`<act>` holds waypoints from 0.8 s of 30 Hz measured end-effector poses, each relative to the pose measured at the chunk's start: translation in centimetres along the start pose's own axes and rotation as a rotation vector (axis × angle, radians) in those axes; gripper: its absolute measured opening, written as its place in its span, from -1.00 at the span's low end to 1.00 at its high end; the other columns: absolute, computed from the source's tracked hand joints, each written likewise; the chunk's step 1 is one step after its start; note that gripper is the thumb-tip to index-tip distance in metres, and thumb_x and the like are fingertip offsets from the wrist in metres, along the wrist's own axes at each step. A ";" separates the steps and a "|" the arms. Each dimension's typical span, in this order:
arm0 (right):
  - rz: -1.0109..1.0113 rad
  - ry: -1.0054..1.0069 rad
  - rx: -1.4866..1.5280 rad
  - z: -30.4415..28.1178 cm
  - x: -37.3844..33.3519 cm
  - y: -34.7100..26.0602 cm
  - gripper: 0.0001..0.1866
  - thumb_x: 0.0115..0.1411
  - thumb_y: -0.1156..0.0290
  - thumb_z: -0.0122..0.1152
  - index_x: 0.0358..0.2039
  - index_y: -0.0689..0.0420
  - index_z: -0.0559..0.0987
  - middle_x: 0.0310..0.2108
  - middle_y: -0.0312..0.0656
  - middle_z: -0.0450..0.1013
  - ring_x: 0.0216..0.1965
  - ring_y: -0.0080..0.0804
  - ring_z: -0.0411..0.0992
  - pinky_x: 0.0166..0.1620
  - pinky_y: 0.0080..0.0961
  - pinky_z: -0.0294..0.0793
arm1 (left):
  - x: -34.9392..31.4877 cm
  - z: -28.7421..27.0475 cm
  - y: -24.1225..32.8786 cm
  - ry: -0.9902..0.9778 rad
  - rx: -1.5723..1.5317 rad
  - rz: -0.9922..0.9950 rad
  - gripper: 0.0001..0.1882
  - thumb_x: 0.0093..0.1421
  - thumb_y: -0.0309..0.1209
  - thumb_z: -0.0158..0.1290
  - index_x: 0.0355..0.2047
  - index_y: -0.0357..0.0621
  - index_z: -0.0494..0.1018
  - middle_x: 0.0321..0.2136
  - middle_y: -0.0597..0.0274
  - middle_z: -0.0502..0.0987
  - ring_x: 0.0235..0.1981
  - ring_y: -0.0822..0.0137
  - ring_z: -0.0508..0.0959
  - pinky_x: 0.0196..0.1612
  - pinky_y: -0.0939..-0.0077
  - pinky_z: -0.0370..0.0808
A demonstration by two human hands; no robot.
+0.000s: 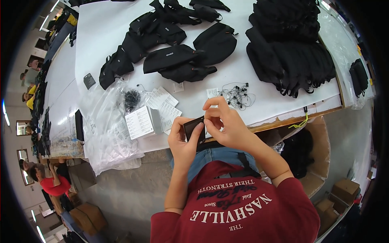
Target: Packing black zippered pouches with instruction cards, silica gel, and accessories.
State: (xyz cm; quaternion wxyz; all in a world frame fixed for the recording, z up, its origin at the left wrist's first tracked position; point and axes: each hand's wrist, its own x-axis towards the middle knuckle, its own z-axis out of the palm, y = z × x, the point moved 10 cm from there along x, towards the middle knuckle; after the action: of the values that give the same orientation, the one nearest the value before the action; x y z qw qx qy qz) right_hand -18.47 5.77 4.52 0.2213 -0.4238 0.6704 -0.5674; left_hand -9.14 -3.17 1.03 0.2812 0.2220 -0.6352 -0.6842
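Observation:
In front of my body, my left hand point(183, 139) grips a small black card point(190, 128) that looks like a hang tag, thumb across its face. My right hand point(226, 124) is at the card's upper right corner, thumb and fingertips drawn together; anything small between them is too fine to make out. Just beyond, a tangle of black tag strings point(236, 96) lies on the white-covered table point(188, 92). Left of my hands are a stack of white printed cards point(139, 122) and several loose printed cards point(167, 111).
Black fabric pouches point(172, 60) lie scattered across the far table, with a thick pile of black pouches point(289, 60) at the right. Clear plastic bags point(107, 129) hang over the left edge. A cardboard box point(320, 152) stands below the table's right side. Other people work far left.

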 end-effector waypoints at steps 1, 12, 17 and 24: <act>0.005 -0.012 0.000 0.2 0.0 -0.1 -0.65 0.08 0.57 0.06 -0.13 0.19 0.21 -0.63 -0.22 0.38 -0.67 -0.41 0.33 -0.57 -0.52 0.26 | -0.1 -0.3 0.2 0.017 0.021 0.033 -0.87 0.10 -0.61 0.15 -0.42 -0.28 0.39 -0.43 0.36 0.41 -0.39 0.59 0.39 -0.31 0.72 0.33; 0.025 -0.001 0.141 -0.7 -0.3 1.8 -0.82 0.09 0.52 0.21 -0.28 0.18 0.44 -0.63 -0.27 0.42 -0.63 -0.58 0.33 -0.50 -0.64 0.29 | -0.6 -0.1 2.2 -0.021 0.169 0.227 -0.88 0.00 -0.67 0.17 -0.43 -0.29 0.50 -0.47 0.21 0.47 -0.40 0.43 0.45 -0.32 0.65 0.37; 0.066 0.041 0.127 -2.0 -1.3 2.5 -0.91 0.03 0.50 0.30 -0.46 0.18 0.54 -0.68 -0.34 0.39 -0.64 -0.70 0.27 -0.51 -0.72 0.23 | 0.0 0.8 1.3 -0.240 -0.028 0.198 -0.93 0.15 -0.56 0.06 -0.37 -0.33 0.49 -0.44 0.21 0.48 -0.37 0.46 0.47 -0.26 0.65 0.37; 0.095 -0.099 0.128 -1.0 -1.3 3.4 -0.90 0.05 0.47 0.30 -0.46 0.17 0.54 -0.73 -0.41 0.32 -0.69 -0.72 0.17 -0.57 -0.71 0.13 | -0.1 2.6 -3.1 -0.424 -0.060 -0.172 -0.92 0.25 -0.53 -0.03 -0.31 -0.30 0.41 -0.40 0.28 0.44 -0.37 0.56 0.44 -0.24 0.70 0.36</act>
State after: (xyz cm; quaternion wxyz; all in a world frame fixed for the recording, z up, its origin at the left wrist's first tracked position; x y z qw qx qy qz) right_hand -19.59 7.37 1.33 0.3072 -0.4040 0.6405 -0.5764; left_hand -11.10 -1.00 -1.79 0.0885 0.1180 -0.6381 -0.7557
